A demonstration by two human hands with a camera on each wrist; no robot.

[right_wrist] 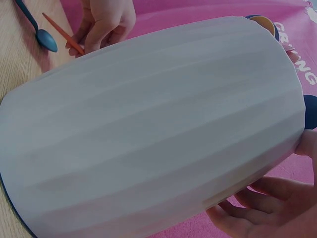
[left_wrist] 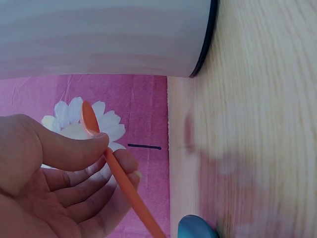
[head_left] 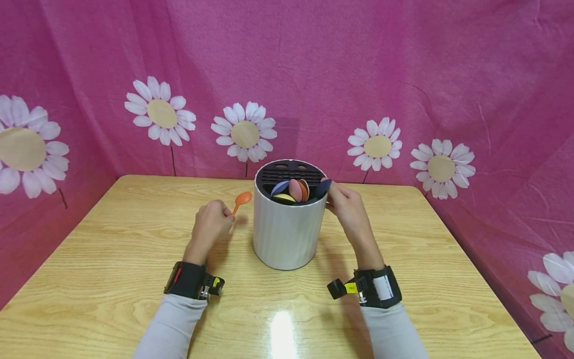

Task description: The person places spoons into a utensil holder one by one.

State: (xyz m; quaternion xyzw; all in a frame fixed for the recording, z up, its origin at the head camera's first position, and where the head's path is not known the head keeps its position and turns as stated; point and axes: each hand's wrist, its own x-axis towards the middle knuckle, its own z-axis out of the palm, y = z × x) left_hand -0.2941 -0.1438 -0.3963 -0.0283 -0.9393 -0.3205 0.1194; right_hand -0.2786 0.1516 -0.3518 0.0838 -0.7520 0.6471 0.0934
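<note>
My left hand (head_left: 212, 221) pinches an orange spoon (head_left: 242, 198) by its handle, just left of a white utensil holder (head_left: 287, 234). The left wrist view shows the thumb on the spoon (left_wrist: 130, 191) near its bowl. My right hand (head_left: 349, 207) grips the holder's upper right side, fingers (right_wrist: 267, 218) against the outer wall. Beside the right thumb, a dark blue utensil head (head_left: 324, 187) sticks out over the rim. Blue (head_left: 280, 188), pink (head_left: 294, 190) and yellow (head_left: 284, 198) utensil heads show in the holder's opening; their handles are hidden inside.
A teal spoon (right_wrist: 46, 40) lies on the wooden table (head_left: 134, 239), out of sight in the head view. The holder's black top (head_left: 282, 174) has slots and holes. Behind the table hangs a pink cloth (head_left: 314, 75) with white daisies.
</note>
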